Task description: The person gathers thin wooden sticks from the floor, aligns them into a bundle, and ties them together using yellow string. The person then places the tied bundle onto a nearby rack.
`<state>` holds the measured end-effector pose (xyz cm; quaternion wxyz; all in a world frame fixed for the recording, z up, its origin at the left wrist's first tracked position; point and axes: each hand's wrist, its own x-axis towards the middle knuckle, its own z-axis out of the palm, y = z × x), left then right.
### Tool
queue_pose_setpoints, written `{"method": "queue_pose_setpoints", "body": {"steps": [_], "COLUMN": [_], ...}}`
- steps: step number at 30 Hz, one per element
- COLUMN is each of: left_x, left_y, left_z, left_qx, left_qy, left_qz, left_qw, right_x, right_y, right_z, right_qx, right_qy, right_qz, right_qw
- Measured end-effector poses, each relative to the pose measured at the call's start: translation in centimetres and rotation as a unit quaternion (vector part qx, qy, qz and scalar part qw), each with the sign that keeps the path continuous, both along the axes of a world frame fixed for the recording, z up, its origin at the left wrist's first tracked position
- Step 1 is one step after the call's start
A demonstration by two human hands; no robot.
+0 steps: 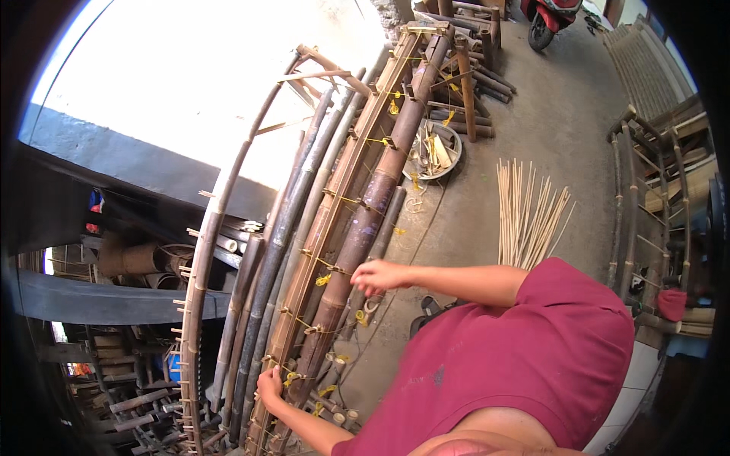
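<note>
Fingers of the left hand curl around a yellow tie low on the bamboo frame, pinching it against the flat split slat. The right hand sits higher up, its fingers loosely bent and resting on the thick brown bamboo pole; whether they grip anything small I cannot tell. The frame is a long bundle of dark poles lashed side by side with yellow ties, slanting away from the person toward the bright opening. A curved pole studded with pegs arcs along its left side. On the concrete floor to the right lies a fan of thin pale bamboo sticks, and a round basin of scraps sits beyond the frame.
</note>
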<state>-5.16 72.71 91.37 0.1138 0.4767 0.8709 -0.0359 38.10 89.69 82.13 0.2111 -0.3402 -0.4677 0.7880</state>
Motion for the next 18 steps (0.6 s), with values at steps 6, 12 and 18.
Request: {"method": "queue_pose_setpoints", "body": {"steps": [6,12,18], "left_x": [11.6,39.1,60.1], "left_y": [11.3,33.2,51.4], "left_z": [0.4,-0.8,-1.1], "left_qx": [0.127,0.224,0.235], "left_qy": [-0.028,-0.242,-0.273], "left_qz": [-0.051,-0.248,-0.35], "left_qw": [0.99,0.911,0.865], "right_x": [18.6,33.2,41.3], "right_y": [4.7,10.2,18.5], "right_z": [-4.6,-6.0,-0.7], "right_qx": [-0.092,-0.097,-0.041], "right_qy": [-0.123,-0.136,-0.064], "right_qz": [-0.185,-0.288,-0.257], "right_qw": [0.971,0.943,0.964]}}
